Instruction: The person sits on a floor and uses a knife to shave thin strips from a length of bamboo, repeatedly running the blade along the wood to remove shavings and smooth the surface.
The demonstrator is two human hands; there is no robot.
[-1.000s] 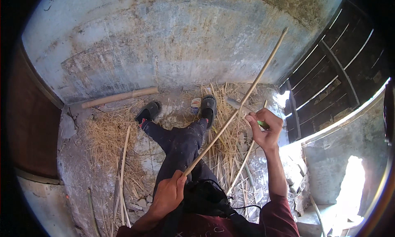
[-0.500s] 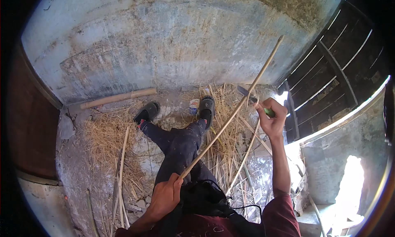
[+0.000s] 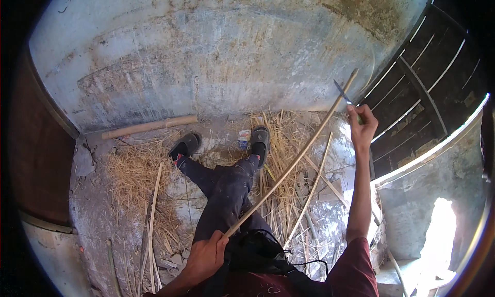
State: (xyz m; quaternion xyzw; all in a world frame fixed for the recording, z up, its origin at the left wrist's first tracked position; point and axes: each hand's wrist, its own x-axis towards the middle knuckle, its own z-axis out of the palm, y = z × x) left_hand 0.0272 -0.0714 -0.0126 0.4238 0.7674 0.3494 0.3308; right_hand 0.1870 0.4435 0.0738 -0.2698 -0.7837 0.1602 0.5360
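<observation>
A long, thin bamboo strip [image 3: 291, 168] slants from my lap up to the far right. My left hand [image 3: 205, 256] is closed around its near end, close to my waist. Out to the right, my right hand [image 3: 363, 124] grips a knife [image 3: 342, 92] by its green handle, most of which the fingers hide. The blade points up and to the left and meets or crosses the strip not far below its far tip; whether it cuts in cannot be made out. A thin curled shaving seems to arc near the tip, faint against the wall.
Piles of straw-like shavings [image 3: 136, 178] lie left and right of my shoes [image 3: 260, 141]. A bamboo pole [image 3: 149, 127] rests along the wall's foot. Loose strips [image 3: 314, 188] lie on the floor at both sides. A dark slatted panel [image 3: 417, 85] stands at the right.
My right hand has moved up and right with the knife, along the strip toward its far end. The strip's far tip has dropped lower. My left hand keeps its hold.
</observation>
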